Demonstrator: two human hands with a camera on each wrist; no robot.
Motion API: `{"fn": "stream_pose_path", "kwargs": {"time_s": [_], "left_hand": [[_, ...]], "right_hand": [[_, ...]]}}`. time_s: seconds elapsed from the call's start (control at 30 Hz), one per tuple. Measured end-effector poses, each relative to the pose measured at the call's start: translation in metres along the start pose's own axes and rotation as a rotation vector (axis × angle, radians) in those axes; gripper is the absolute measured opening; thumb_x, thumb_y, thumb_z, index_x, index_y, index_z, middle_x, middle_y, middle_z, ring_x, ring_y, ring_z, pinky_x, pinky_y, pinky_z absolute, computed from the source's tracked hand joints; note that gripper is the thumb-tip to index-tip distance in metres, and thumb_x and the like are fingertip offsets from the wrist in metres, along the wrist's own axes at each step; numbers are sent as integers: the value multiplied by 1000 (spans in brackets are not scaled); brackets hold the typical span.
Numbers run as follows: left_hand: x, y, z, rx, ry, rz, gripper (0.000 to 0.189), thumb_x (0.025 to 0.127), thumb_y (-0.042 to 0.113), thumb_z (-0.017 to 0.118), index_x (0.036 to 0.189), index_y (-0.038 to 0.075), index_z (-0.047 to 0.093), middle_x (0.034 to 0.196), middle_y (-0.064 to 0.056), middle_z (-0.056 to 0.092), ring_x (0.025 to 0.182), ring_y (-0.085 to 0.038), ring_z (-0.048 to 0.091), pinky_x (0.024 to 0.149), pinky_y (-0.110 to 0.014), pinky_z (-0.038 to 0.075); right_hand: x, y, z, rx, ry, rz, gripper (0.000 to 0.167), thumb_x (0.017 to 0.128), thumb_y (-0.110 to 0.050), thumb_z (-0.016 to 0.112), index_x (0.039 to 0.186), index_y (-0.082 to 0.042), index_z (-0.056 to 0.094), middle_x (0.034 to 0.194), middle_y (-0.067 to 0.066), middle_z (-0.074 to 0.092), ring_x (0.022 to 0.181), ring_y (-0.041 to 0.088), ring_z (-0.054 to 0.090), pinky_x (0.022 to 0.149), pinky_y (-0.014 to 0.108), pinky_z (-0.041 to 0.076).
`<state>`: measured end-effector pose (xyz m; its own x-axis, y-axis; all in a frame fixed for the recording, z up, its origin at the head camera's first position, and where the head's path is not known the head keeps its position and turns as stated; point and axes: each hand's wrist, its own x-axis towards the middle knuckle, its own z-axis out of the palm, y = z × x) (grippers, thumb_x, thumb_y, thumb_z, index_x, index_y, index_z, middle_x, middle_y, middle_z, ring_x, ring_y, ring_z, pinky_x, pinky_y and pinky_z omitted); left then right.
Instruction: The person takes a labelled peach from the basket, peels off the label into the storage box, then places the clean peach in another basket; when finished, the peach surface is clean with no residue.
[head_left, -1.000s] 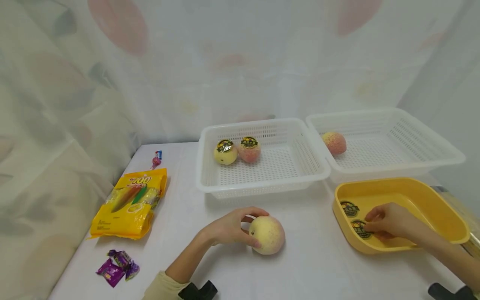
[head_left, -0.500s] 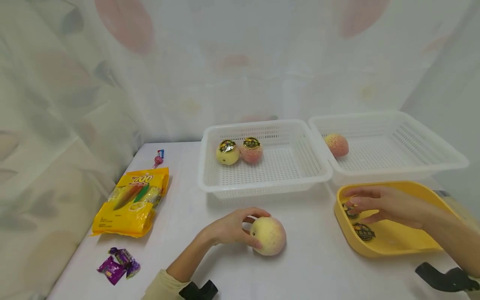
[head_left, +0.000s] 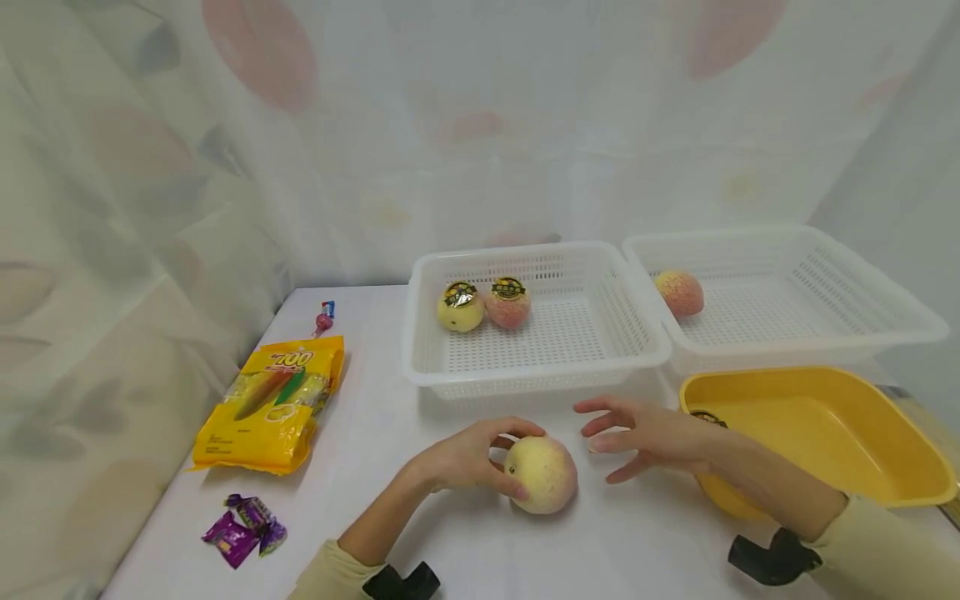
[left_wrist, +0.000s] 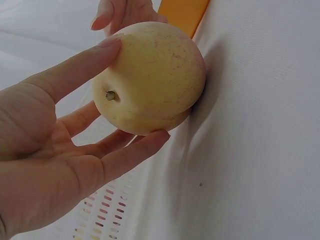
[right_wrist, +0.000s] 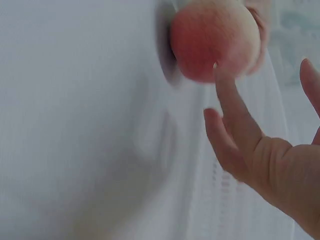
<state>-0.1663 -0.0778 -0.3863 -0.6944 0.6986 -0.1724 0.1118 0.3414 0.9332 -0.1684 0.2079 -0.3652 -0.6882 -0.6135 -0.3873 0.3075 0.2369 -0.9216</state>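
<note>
At the far left of the bench [head_left: 375, 408], two purple-wrapped sweets [head_left: 243, 529] lie in front of a yellow bag [head_left: 273, 404] printed with a mango; a lollipop [head_left: 324, 323] lies behind the bag. In the middle, the left white basket [head_left: 540, 373] holds two fruits side by side in its left half: a yellow peach [head_left: 461, 317] and, to its right, a redder peach [head_left: 510, 314], each with a black-and-gold sticker on top. Close beside it, the right white basket [head_left: 810, 346] holds one red-and-yellow peach [head_left: 679, 294] near its left wall. In front of that basket, a yellow tray [head_left: 832, 421] has a dark label [head_left: 707, 417] at its left end, partly hidden by the right forearm.

On the cloth in front of the left white basket, the left hand [head_left: 476, 458] grips the blushed peach [head_left: 543, 475], thumb on one side and fingers round the other, its stem end turned toward the palm. To the right, the right hand [head_left: 648, 436] hovers with fingers spread and pointing at that peach, a gap between them in the head view; whether anything small clings to a fingertip cannot be told.
</note>
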Motion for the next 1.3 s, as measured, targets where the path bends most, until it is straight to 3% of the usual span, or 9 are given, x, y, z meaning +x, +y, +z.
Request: {"fn": "stream_pose_path", "kwargs": {"time_s": [0.23,0.5,0.63,0.73,0.87,1.03,1.17,1.23,1.3], "left_hand": [[-1,0,1,-21,-8,12,59,74,2,80,128,11,56,124,4,54,114,-20,49,86,-27,50],[-2,0,1,-31,-13,21,59,75,2,80,128,11,56,126,3,53,113,-18,50,85,-27,51],[-11,9,-10,37,-2,-18,62,78,12,80,133,16,52,131,-1,51,120,-21,47,88,-29,50],[-23,18,-28,34,29,2,61,84,20,75,138,18,47,136,-6,48,123,-22,46,94,-34,47],[-40,28,-53,-64,144,129,56,91,20,67,141,12,43,138,-12,46,124,-26,47,98,-40,44],[-60,30,-78,-142,389,212,53,94,18,62,142,10,41,138,-14,47,123,-31,48,95,-35,47],[-67,22,-93,-172,591,206,56,95,24,60,145,12,38,140,-10,44,125,-30,46,95,-32,46],[-67,16,-99,-192,675,167,58,95,28,60,146,14,35,143,-8,40,127,-28,44,98,-31,43],[-65,8,-103,-223,718,105,61,96,30,59,148,16,32,146,-9,35,129,-27,41,101,-33,40]], "right_hand": [[24,7,29,-14,-6,37,68,86,-19,72,142,-7,35,130,19,42,105,31,55,80,49,54],[32,8,44,-29,4,19,65,84,-18,74,137,-5,40,120,16,46,97,27,57,76,44,56],[33,8,46,-27,15,11,60,83,-16,74,133,-2,44,116,14,49,95,26,57,76,44,56],[34,9,46,-27,26,9,59,83,-16,75,132,-1,46,116,14,50,95,26,58,75,44,56],[35,9,46,-32,36,17,61,82,-17,76,133,-2,46,116,14,50,94,25,57,75,43,56],[35,10,46,-33,30,17,62,83,-18,75,134,-2,45,116,14,49,94,25,57,75,42,56],[34,10,46,-32,29,19,62,83,-18,75,135,-2,45,117,14,49,94,25,57,75,42,56],[34,10,46,-32,31,20,62,83,-18,75,135,-3,44,116,14,49,94,26,56,76,42,56],[34,10,46,-31,34,23,63,83,-18,75,136,-4,44,116,15,48,94,26,56,76,43,56]]}}
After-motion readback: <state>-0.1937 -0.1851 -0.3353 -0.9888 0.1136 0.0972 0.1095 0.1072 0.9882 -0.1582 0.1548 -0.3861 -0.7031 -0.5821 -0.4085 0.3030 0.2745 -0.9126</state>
